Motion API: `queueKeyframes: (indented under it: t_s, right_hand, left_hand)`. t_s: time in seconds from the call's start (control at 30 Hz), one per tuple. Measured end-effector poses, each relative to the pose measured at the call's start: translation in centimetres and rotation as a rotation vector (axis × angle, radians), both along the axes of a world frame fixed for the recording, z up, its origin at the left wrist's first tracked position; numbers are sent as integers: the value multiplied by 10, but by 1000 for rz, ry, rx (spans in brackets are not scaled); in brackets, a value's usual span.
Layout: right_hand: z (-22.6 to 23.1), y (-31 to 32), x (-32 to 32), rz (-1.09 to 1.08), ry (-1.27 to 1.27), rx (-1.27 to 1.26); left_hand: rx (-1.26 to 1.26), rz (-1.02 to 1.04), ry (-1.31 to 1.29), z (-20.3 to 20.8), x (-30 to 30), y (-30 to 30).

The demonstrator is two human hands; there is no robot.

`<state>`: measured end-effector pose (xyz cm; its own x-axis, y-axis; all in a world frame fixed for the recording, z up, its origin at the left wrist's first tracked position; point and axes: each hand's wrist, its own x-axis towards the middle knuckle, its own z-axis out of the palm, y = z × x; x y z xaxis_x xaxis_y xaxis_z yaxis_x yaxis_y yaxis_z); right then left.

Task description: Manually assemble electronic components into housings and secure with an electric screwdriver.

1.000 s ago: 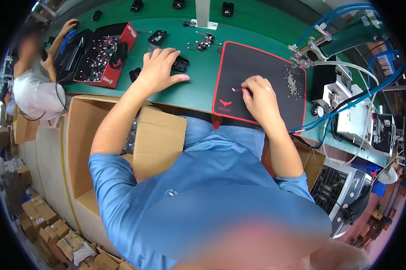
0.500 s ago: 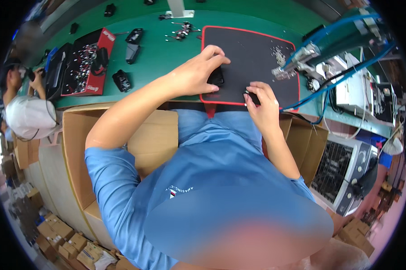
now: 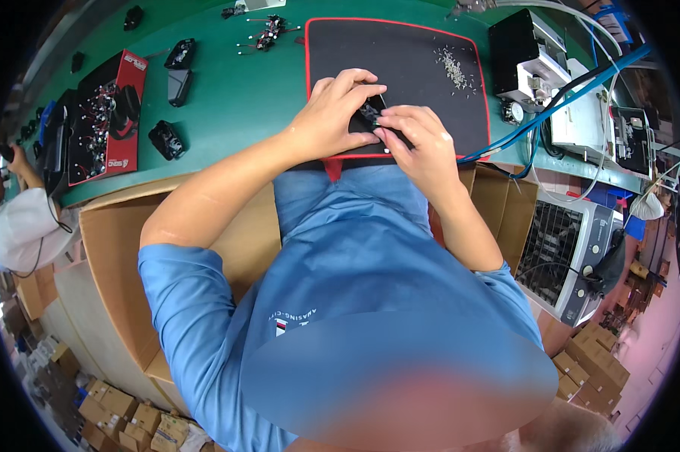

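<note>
On a black mat with a red border, my left hand grips a small black plastic housing between thumb and fingers. My right hand meets it from the right, fingertips pinched together at the housing's edge. Whatever those fingertips pinch is too small and hidden to name. A scatter of small pale metal pieces, perhaps screws, lies toward the mat's far right.
Left of the mat are black housings and a red-and-black box of wired parts. Another bunch of wired parts lies beyond. Blue hoses and machines stand right. Cardboard boxes flank my legs. A person in a white cap is at far left.
My right hand has moved left and up to the black housing, where its fingertips now meet it. My left hand stays on the housing. The whole view has shifted, and the overhead metal fixture has mostly left it.
</note>
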<state>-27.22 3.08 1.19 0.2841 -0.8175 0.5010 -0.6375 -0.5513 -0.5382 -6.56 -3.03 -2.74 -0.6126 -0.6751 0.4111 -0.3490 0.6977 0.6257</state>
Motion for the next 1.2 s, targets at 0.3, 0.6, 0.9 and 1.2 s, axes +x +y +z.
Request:
queueKeyframes:
  t_s: [0.3,0.6,0.9,1.2]
  right_hand:
    - [-2,-10,0,27,85,3]
    - [2,-18,-11,103,146,-25]
    - [0,-15,-3,40,151,-23]
    - [-4,-9,-1,-83,128,91]
  left_hand:
    - [-65,118,-55,4,-5,7]
    - [-64,57,-43,0,1,2]
    - [-113,53,-48,3,-2,5]
    - [-69,67,-39,2,-3,4]
